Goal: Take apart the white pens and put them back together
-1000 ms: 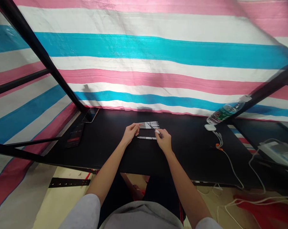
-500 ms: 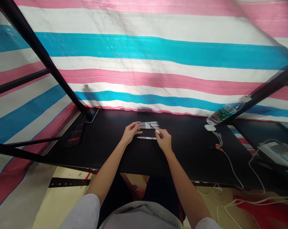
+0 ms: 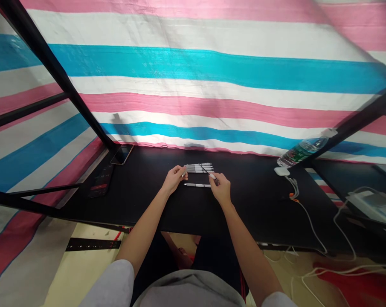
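Observation:
Several white pens with dark bands lie side by side in a tight row [image 3: 199, 168] on the black table top [image 3: 259, 204]. One more white pen [image 3: 195, 185] lies alone just nearer to me, below the row. My right hand [image 3: 221, 188] pinches a thin dark-and-white pen [image 3: 208, 172], which slants across the right end of the row. My left hand [image 3: 173, 179] is at the row's left end, and a small white piece [image 3: 183, 173] shows at its fingertips. The piece is too small to name exactly.
A phone [image 3: 122, 154] and a dark flat device [image 3: 100, 181] lie at the table's left. A water bottle [image 3: 303, 150], white charger [image 3: 281, 171] and cable lie to the right. Black frame bars and a striped tarp [image 3: 212, 64] surround the table.
My left hand has drawn slightly left and toward me, away from the row. The small white piece now shows at its fingertips. My right hand has barely moved.

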Demonstrator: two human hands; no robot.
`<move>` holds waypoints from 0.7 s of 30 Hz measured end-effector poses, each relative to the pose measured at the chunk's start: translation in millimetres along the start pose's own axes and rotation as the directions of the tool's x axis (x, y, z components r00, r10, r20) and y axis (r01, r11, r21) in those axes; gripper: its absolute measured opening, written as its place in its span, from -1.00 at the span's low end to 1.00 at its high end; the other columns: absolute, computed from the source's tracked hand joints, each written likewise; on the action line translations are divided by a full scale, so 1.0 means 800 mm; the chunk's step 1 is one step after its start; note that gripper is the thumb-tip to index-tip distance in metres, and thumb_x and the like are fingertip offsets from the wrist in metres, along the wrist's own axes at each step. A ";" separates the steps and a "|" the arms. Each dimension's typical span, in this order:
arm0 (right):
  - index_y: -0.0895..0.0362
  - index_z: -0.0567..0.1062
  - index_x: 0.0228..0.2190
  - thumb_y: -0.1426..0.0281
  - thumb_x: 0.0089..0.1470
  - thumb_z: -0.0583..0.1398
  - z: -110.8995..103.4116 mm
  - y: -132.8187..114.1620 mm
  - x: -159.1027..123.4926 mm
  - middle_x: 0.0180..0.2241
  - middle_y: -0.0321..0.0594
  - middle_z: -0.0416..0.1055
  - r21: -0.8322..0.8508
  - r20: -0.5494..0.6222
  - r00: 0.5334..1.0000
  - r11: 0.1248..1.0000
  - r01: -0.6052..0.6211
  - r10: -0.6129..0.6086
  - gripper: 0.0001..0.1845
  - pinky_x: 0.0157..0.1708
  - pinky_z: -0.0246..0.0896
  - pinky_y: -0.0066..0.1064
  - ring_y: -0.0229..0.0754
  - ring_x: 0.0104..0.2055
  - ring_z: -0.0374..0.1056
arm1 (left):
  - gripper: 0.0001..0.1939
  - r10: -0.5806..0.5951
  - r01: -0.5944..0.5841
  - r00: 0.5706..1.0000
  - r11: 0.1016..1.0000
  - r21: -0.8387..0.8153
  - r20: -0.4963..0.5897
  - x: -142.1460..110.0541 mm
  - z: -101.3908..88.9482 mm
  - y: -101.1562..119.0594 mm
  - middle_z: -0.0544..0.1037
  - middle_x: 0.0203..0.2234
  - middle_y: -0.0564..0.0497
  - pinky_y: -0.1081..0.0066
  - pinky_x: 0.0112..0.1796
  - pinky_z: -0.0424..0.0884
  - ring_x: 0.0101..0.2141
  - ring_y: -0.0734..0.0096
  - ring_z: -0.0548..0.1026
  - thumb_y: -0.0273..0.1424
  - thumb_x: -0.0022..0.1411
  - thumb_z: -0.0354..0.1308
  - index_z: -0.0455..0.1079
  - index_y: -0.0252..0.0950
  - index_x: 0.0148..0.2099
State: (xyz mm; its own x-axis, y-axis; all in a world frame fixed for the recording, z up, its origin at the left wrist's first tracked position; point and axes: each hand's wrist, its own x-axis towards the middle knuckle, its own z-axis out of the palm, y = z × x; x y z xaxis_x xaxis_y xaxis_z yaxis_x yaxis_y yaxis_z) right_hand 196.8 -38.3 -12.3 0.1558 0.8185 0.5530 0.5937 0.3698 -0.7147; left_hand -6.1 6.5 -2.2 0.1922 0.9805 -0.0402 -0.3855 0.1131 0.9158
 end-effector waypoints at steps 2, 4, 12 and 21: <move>0.12 0.56 -0.33 0.34 0.14 0.11 0.000 0.000 0.000 -0.43 -0.19 0.46 0.006 -0.004 1.000 1.000 -0.001 0.001 -0.77 -0.41 0.27 -0.37 -0.19 -0.43 0.32 | -0.59 -0.009 0.009 1.000 1.000 -0.020 -0.004 0.001 -0.001 0.000 0.43 -0.57 0.08 0.46 -0.42 0.38 -0.50 0.54 0.40 -0.15 -0.01 0.37 0.26 -0.32 -0.45; 0.12 0.56 -0.33 0.33 0.14 0.11 0.000 0.001 0.000 -0.42 -0.19 0.47 0.009 -0.004 1.000 1.000 -0.006 0.006 -0.77 -0.41 0.27 -0.37 -0.19 -0.42 0.33 | -0.61 -0.023 0.022 1.000 0.999 -0.032 -0.017 0.001 -0.002 0.000 0.45 -0.56 0.07 0.46 -0.41 0.38 -0.49 0.52 0.42 -0.18 -0.03 0.38 0.34 -0.33 -0.33; 0.12 0.57 -0.32 0.33 0.15 0.11 0.000 0.001 -0.001 -0.41 -0.18 0.47 0.011 -0.004 1.000 1.000 -0.005 0.005 -0.77 -0.38 0.29 -0.36 -0.18 -0.41 0.34 | -0.55 -0.041 0.041 0.999 0.998 0.045 -0.007 -0.001 -0.001 0.000 0.55 -0.39 -0.06 0.36 -0.27 0.43 -0.38 0.45 0.48 -0.22 0.00 0.37 0.49 -0.39 -0.11; 0.12 0.57 -0.32 0.32 0.14 0.12 0.001 0.002 -0.001 -0.41 -0.18 0.48 0.007 -0.009 1.000 1.000 -0.010 0.010 -0.77 -0.38 0.29 -0.36 -0.19 -0.43 0.33 | -0.74 0.179 -0.195 0.979 0.963 0.186 0.096 0.001 -0.003 -0.005 0.55 -0.09 -0.11 0.24 0.05 0.29 -0.02 0.23 0.45 -0.30 -0.02 0.37 0.47 -0.31 -0.28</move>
State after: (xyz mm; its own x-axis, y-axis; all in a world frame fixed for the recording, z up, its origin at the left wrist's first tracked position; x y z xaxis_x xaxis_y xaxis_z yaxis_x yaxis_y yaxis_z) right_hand 197.3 -38.0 -14.1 0.1687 0.8181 0.5497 0.5866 0.3649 -0.7231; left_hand -6.9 7.4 -7.0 0.2053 0.9650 0.1631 -0.2404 -0.1118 0.9642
